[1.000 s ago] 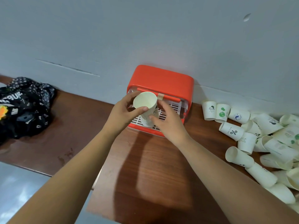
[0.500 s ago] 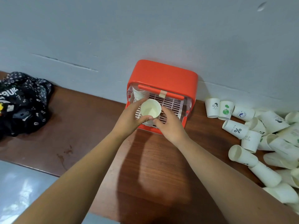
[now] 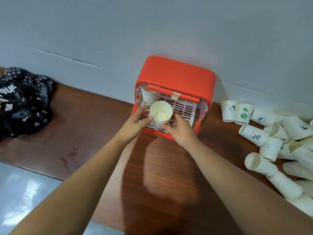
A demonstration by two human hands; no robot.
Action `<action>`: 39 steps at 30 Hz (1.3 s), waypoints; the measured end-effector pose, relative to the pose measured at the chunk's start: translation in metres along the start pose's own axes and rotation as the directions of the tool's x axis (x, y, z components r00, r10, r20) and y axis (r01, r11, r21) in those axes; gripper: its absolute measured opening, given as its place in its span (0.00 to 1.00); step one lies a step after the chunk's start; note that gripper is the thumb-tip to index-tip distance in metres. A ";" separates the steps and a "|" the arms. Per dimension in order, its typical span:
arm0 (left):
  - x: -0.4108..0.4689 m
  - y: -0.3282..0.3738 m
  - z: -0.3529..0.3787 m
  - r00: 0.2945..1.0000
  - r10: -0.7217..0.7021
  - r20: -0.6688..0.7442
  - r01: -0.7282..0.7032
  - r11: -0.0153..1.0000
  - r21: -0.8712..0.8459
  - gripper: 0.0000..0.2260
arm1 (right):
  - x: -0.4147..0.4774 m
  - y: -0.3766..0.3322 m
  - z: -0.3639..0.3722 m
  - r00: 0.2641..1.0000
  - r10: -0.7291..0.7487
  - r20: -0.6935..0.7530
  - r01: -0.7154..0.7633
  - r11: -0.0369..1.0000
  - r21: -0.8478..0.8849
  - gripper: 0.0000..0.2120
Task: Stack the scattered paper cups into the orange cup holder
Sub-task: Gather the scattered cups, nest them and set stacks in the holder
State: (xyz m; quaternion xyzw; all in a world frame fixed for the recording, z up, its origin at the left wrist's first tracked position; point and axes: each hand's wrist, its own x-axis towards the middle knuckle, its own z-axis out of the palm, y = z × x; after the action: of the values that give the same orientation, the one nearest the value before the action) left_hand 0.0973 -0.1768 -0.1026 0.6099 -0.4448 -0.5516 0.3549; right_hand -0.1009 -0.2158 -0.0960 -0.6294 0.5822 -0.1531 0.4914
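White nested cup stack [image 3: 160,116], upright

The brown wooden counter [image 3: 160,175] carries the orange cup holder [image 3: 176,77] at the grip, scattered paper cups [image 3: 274,150] right, black bag [image 3: 22,102] left.

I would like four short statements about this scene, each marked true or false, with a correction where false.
1. Both hands, left hand and right hand, touch the stack of cups. True.
2. The orange cup holder stands against the wall. True.
3. The loose paper cups lie left of the holder. False: they lie to its right.
4. The holder contains only one stack. False: a second stack stands in its back left corner.
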 end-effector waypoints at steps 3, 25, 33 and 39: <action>0.002 -0.003 0.004 0.997 -0.045 0.067 0.056 0.984 -0.167 0.23 | 0.004 0.007 0.003 1.000 -0.018 0.005 0.018 0.999 0.039 0.28; 0.060 -0.003 0.042 0.982 0.122 -0.144 -0.103 0.985 0.135 0.18 | 0.058 0.020 -0.003 0.975 -0.035 -0.219 0.060 0.992 0.107 0.20; 0.069 -0.004 0.050 0.973 0.083 -0.217 -0.047 0.985 0.165 0.18 | 0.071 0.020 -0.001 0.968 0.008 -0.252 0.000 1.000 0.031 0.16; 0.069 -0.006 0.050 0.984 0.059 -0.169 -0.024 0.979 0.203 0.20 | 0.071 0.020 -0.001 0.967 0.011 -0.254 -0.009 1.000 0.012 0.14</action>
State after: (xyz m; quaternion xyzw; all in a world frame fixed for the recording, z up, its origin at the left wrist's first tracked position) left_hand 0.0482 -0.2361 -0.1398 0.6787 -0.4779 -0.4412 0.3409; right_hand -0.0943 -0.2754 -0.1385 -0.5989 0.6428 -0.2332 0.4167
